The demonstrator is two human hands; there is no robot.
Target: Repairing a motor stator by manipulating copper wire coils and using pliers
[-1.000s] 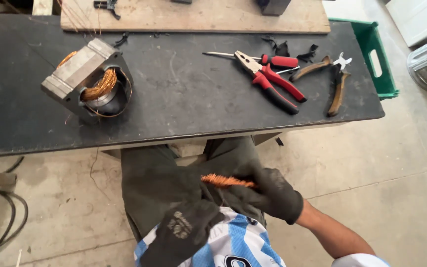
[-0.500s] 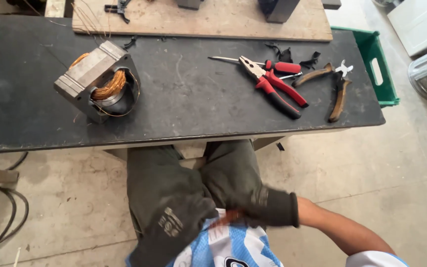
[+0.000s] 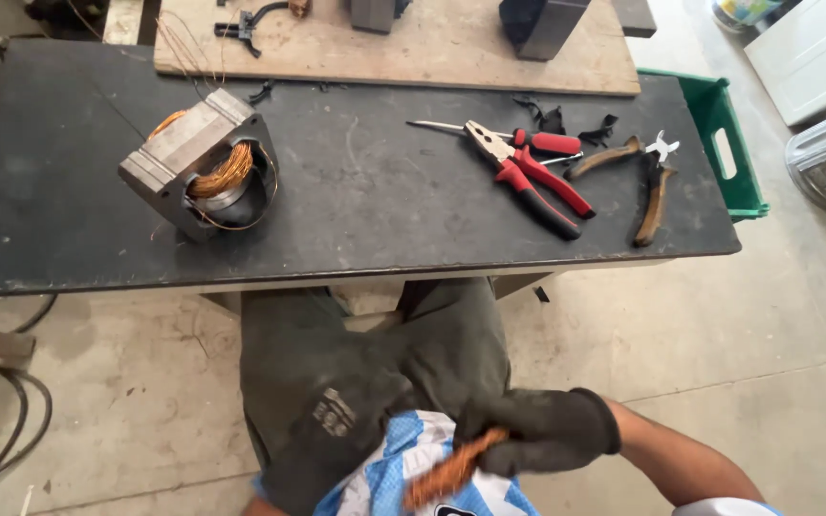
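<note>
Now | right hand (image 3: 539, 432) grips copper wire bundle (image 3: 451, 470) | left hand (image 3: 329, 435) state unclear | green crate (image 3: 725, 143) contents hidden

- Right hand (image 3: 537, 432): dark grey-black glove, closed around bright orange copper wire bundle (image 3: 451, 470).
- Left hand (image 3: 327, 435): dark olive-grey glove with pale print on back.
- Shirt (image 3: 403, 478) beneath both hands: sky-blue and white stripes.
- Beyond the hands, tabletop (image 3: 384, 201): matte black.
- Stator (image 3: 198, 162), far from left hand: grey steel, orange windings.
- Pliers (image 3: 528, 172): red-and-black handles.
- Crate (image 3: 724, 143): green.
</note>
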